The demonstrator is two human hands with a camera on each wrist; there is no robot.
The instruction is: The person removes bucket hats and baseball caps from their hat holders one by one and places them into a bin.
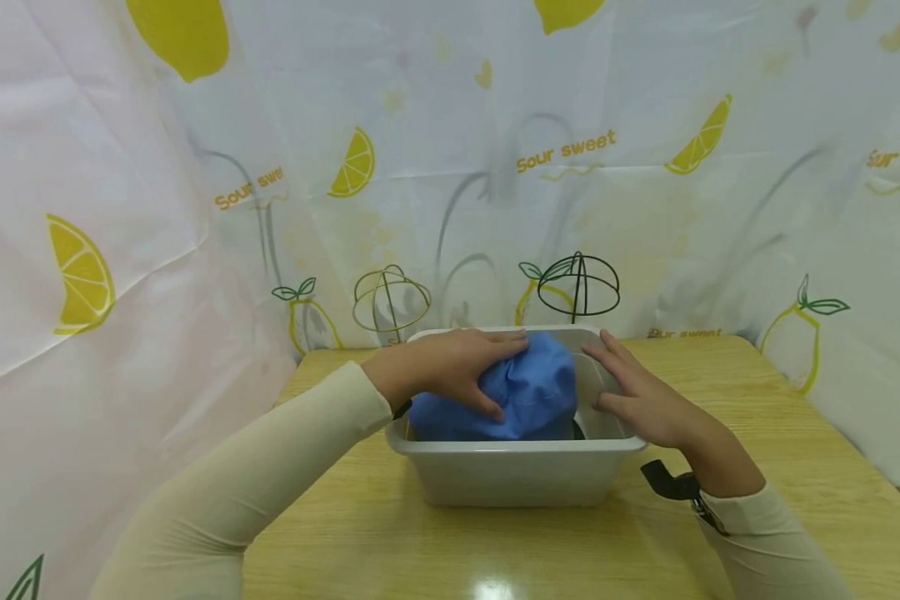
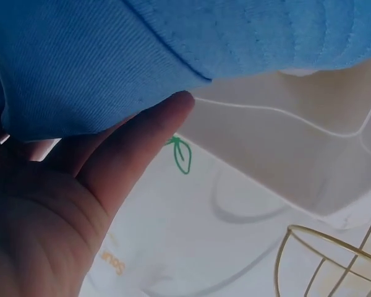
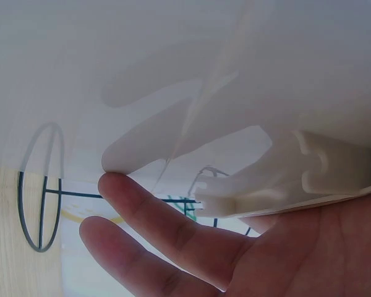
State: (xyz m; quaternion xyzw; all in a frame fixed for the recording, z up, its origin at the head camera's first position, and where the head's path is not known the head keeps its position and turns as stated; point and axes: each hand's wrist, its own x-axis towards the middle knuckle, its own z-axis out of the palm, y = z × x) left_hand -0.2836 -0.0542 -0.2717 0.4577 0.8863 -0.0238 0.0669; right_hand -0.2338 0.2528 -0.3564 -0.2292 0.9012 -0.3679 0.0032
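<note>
A blue fabric hat (image 1: 532,387) with a stitched brim, seen close up in the left wrist view, sits bunched in a white plastic bin (image 1: 517,475). My left hand (image 1: 465,367) grips the hat from above, the thumb on its near side and the fingers toward the top. Several of these fingers lie against the cloth in the left wrist view. At the bin's right side is my right hand (image 1: 648,404), its fingers fairly straight and spread by the rim. One fingertip meets the smooth white wall in the right wrist view. A small dark item (image 1: 578,431) shows beside the hat, mostly hidden.
Behind the bin stand two wire dome-topped stands, a gold one (image 1: 392,300) at left and a black one (image 1: 579,287) at right. The wooden table (image 1: 495,550) ends at a lemon-printed cloth (image 1: 435,108) hanging behind and at the sides.
</note>
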